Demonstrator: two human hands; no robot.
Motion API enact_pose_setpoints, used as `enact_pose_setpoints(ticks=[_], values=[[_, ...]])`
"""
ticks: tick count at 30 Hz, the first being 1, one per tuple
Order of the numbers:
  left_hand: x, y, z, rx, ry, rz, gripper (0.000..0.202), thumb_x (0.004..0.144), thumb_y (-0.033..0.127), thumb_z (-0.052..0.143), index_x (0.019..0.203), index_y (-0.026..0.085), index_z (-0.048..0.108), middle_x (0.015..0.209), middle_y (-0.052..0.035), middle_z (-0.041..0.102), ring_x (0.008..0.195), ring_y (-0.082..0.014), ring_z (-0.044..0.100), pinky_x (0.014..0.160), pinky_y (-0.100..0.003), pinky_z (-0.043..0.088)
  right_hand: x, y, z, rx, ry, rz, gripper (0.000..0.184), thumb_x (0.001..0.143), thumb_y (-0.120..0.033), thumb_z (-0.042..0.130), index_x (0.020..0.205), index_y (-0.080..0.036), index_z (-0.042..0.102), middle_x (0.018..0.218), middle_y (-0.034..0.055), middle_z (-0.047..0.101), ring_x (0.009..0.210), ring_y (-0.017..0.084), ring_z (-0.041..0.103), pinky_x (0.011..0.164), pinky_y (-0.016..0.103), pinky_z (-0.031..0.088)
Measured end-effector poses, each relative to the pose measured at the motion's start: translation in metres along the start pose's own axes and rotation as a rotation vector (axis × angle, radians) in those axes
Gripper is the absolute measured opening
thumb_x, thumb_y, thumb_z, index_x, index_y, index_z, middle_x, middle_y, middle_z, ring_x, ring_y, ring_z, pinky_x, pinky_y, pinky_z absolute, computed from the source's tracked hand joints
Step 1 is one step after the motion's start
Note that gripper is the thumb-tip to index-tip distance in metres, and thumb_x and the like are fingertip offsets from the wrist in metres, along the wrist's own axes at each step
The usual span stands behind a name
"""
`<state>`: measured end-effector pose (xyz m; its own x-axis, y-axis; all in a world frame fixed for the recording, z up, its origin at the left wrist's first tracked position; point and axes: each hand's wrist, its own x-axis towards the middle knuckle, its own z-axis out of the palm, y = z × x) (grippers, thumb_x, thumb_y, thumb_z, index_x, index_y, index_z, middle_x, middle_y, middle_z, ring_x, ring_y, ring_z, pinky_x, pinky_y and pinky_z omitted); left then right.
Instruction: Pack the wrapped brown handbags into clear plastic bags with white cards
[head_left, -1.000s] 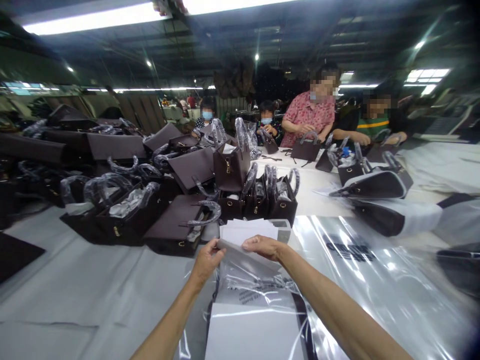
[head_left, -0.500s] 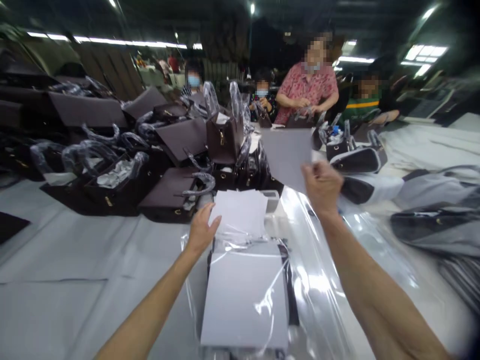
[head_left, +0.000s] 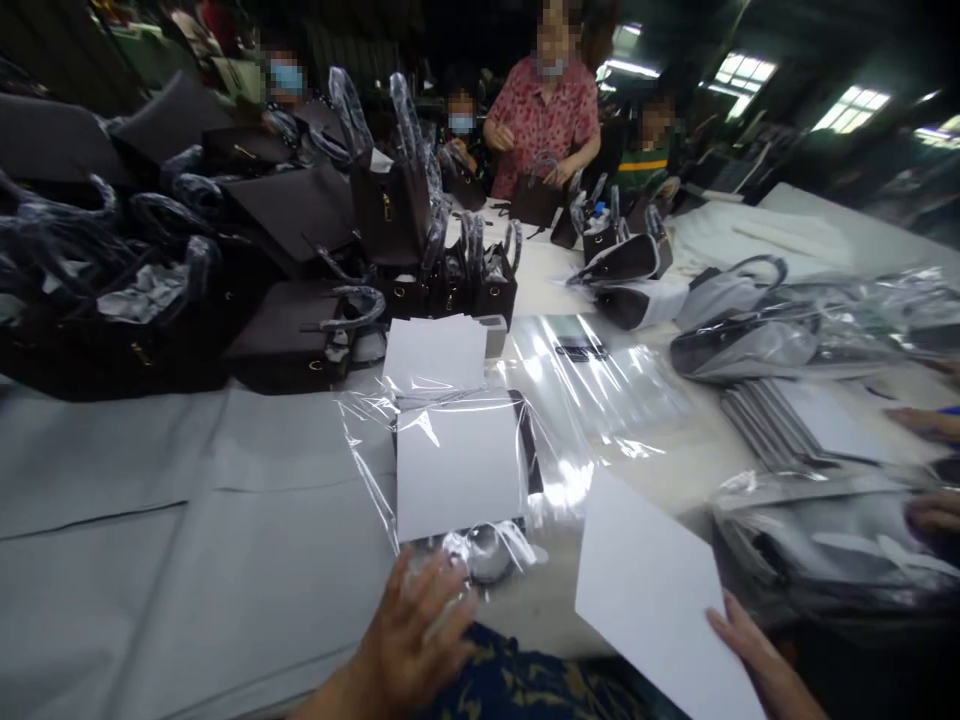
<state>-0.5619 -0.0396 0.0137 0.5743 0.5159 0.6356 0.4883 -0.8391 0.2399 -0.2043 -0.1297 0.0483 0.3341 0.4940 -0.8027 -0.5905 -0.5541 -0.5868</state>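
At the lower right, my right hand (head_left: 757, 650) grips the edge of a white sheet of card (head_left: 652, 590), which is tilted beside the table's near edge. My left hand (head_left: 416, 630) has its fingers spread, slightly blurred, at the near end of a clear plastic bag (head_left: 367, 480). Inside that plastic lies a dark handbag (head_left: 530, 450) with a white sheet (head_left: 457, 465) on top; most of the handbag is hidden. A stack of white sheets (head_left: 435, 350) lies just beyond it.
Dark handbags (head_left: 285, 340) with plastic-wrapped handles crowd the left and back. Clear plastic bags (head_left: 600, 370) lie right of centre. At the right are stacked boards (head_left: 802, 425), a plastic-covered bag (head_left: 832, 545) and another person's hands (head_left: 926, 423). Several people work across the table.
My right hand has brought the sheet from above the far stack down to the lower right. My left hand has drawn back from the stack toward me. The view has shifted right and down.
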Motion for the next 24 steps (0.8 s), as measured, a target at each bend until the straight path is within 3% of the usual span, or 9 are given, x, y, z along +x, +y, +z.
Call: enact_pose_setpoints(ticks=[1, 3, 7, 9, 12, 14, 17, 20, 24], values=[[-0.003, 0.006, 0.003, -0.062, 0.007, 0.127, 0.022, 0.079, 0.017, 0.054, 0.1, 0.017, 0.059, 0.103, -0.0076, 0.064, 0.103, -0.0224, 0.055, 0.096, -0.041, 0.04, -0.004, 0.013, -0.012, 0.018, 0.035, 0.058, 0.092, 0.056, -0.033, 0.075, 0.134, -0.03, 0.025, 0.102, 0.0051, 0.064, 0.084, 0.026, 0.063, 0.077, 0.04, 0.052], [-0.004, 0.016, 0.014, -0.103, -0.138, 0.255, 0.022, 0.082, 0.014, 0.046, 0.099, 0.017, 0.059, 0.096, -0.0055, 0.066, 0.083, -0.0151, 0.06, 0.076, -0.026, 0.051, -0.01, 0.036, -0.024, 0.059, 0.071, 0.122, 0.1, 0.053, -0.034, 0.077, 0.136, -0.026, 0.021, 0.099, 0.0064, 0.065, 0.089, 0.028, 0.062, 0.079, 0.041, 0.051], [0.015, 0.024, 0.043, 0.166, -0.624, -0.077, 0.042, 0.078, 0.004, 0.041, 0.118, 0.014, 0.048, 0.113, -0.0159, 0.058, 0.083, -0.0214, 0.06, 0.064, -0.033, 0.052, -0.014, 0.066, -0.025, 0.05, 0.037, -0.005, 0.095, 0.057, -0.038, 0.074, 0.134, -0.015, 0.025, 0.099, 0.009, 0.065, 0.095, 0.027, 0.059, 0.082, 0.037, 0.05], [0.029, 0.019, 0.052, 0.213, -0.728, -0.166, 0.035, 0.075, 0.001, 0.041, 0.104, 0.015, 0.057, 0.099, -0.0129, 0.064, 0.081, -0.0229, 0.06, 0.065, -0.035, 0.05, -0.018, 0.069, -0.023, -0.11, 0.073, -0.206, 0.078, 0.064, -0.042, 0.069, 0.129, -0.016, 0.036, 0.101, 0.0083, 0.065, 0.093, 0.025, 0.061, 0.079, 0.033, 0.051], [0.05, 0.004, 0.046, 0.175, -0.759, -0.138, 0.019, 0.077, 0.006, 0.044, 0.077, 0.016, 0.061, 0.076, -0.0065, 0.064, 0.073, -0.0203, 0.059, 0.065, -0.032, 0.048, -0.034, 0.064, -0.021, -0.539, 0.138, -0.667, 0.04, 0.072, -0.038, 0.063, 0.108, -0.021, 0.06, 0.101, 0.0047, 0.065, 0.09, 0.021, 0.062, 0.08, 0.028, 0.051], [0.065, -0.009, 0.031, 0.165, -0.748, -0.132, 0.015, 0.082, 0.016, 0.044, 0.079, 0.018, 0.059, 0.077, -0.005, 0.063, 0.071, -0.0183, 0.059, 0.064, -0.028, 0.046, -0.05, 0.056, -0.015, -0.772, -0.022, -1.061, 0.025, 0.075, -0.027, 0.06, 0.099, -0.026, 0.066, 0.102, 0.0029, 0.065, 0.094, 0.021, 0.061, 0.089, 0.03, 0.047], [0.093, -0.026, 0.005, 0.101, -0.708, -0.183, 0.017, 0.086, 0.028, 0.04, 0.083, 0.021, 0.056, 0.08, -0.0024, 0.062, 0.072, -0.0169, 0.059, 0.061, -0.025, 0.043, -0.071, 0.043, 0.008, -0.956, -0.376, -1.535, 0.035, 0.079, -0.016, 0.054, 0.111, -0.028, 0.059, 0.106, 0.0048, 0.063, 0.102, 0.022, 0.057, 0.093, 0.038, 0.045], [0.122, -0.039, -0.014, -0.001, -0.689, -0.258, 0.019, 0.085, 0.034, 0.04, 0.079, 0.023, 0.055, 0.075, 0.0004, 0.06, 0.067, -0.0159, 0.057, 0.058, -0.024, 0.039, -0.081, 0.034, 0.041, -1.156, -0.539, -1.784, 0.033, 0.082, -0.017, 0.051, 0.115, -0.02, 0.056, 0.111, 0.0084, 0.06, 0.11, 0.021, 0.051, 0.095, 0.039, 0.043], [0.142, -0.049, -0.021, -0.082, -0.687, -0.283, 0.019, 0.084, 0.036, 0.042, 0.08, 0.023, 0.056, 0.072, 0.0014, 0.059, 0.065, -0.0149, 0.055, 0.058, -0.023, 0.036, -0.077, 0.025, 0.077, -1.216, -0.508, -2.024, 0.019, 0.083, -0.016, 0.051, 0.098, -0.014, 0.062, 0.106, 0.0076, 0.063, 0.109, 0.021, 0.052, 0.097, 0.037, 0.042]])
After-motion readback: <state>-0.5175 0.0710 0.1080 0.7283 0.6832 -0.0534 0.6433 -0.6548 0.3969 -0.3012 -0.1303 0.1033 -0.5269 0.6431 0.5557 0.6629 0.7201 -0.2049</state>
